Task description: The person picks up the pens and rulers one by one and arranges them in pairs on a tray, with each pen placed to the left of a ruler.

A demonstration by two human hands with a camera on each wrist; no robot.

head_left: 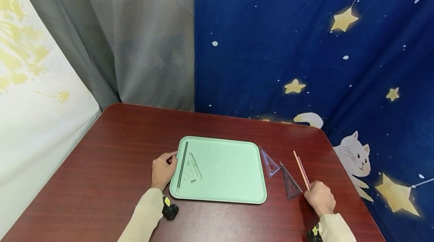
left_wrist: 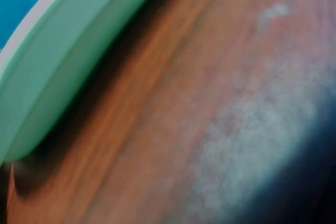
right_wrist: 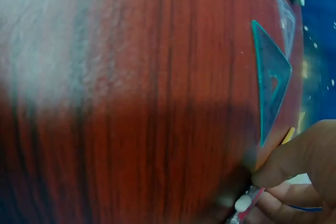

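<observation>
My left hand point(head_left: 163, 170) grips the left rim of a mint-green tray point(head_left: 230, 170). Inside the tray, a black pencil point(head_left: 182, 167) lies along the left side beside a clear set square point(head_left: 192, 172). On the right, my right hand point(head_left: 320, 196) pinches two slim pencils point(head_left: 301, 169), one orange-yellow and one pink, near their lower ends. A white end point(right_wrist: 243, 203) of one shows below the thumb in the right wrist view. Left of that hand lie a dark-tinted set square point(head_left: 290, 183) and a bluish set square point(head_left: 269, 163), whose upper corner is close to the tray's right rim.
The dark red wooden table point(head_left: 112, 166) extends to rounded far corners. Behind it hang a grey curtain point(head_left: 152, 46) and a blue star-patterned curtain point(head_left: 257, 53). White cloth point(head_left: 40, 95) hangs along the left edge. Each wrist wears a black camera.
</observation>
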